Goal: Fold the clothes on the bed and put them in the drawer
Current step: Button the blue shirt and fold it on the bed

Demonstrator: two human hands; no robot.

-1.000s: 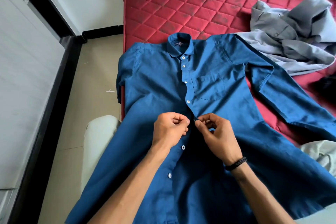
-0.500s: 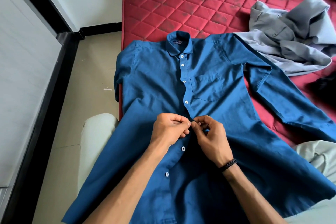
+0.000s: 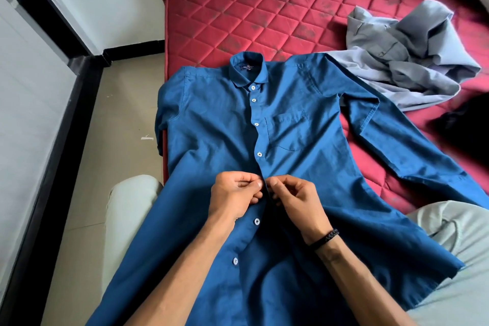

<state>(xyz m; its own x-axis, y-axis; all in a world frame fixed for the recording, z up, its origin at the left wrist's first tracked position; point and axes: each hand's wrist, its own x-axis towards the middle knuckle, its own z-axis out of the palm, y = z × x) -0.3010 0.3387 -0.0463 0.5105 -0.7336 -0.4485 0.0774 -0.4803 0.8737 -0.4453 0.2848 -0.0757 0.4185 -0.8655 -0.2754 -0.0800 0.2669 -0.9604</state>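
A dark blue button-up shirt (image 3: 211, 127) lies face up across the corner of the red quilted mattress (image 3: 238, 16), its lower half draped over my lap. The upper buttons are fastened; two lower ones sit loose. My left hand (image 3: 234, 197) pinches the left edge of the placket at mid-chest. My right hand (image 3: 296, 200), with a black bracelet on the wrist, pinches the facing edge. The fingertips of both hands meet at the placket. The shirt's right sleeve (image 3: 423, 156) stretches out over the bed.
A crumpled grey-blue shirt (image 3: 402, 61) lies on the mattress at the upper right, with a dark garment (image 3: 465, 127) at the right edge. My knees in pale trousers (image 3: 127, 209) show on both sides. Tiled floor (image 3: 105, 167) and a black-framed wall lie to the left.
My hands stay at the same spot on the placket, with the fingers drawn closer together. The view has shifted slightly.
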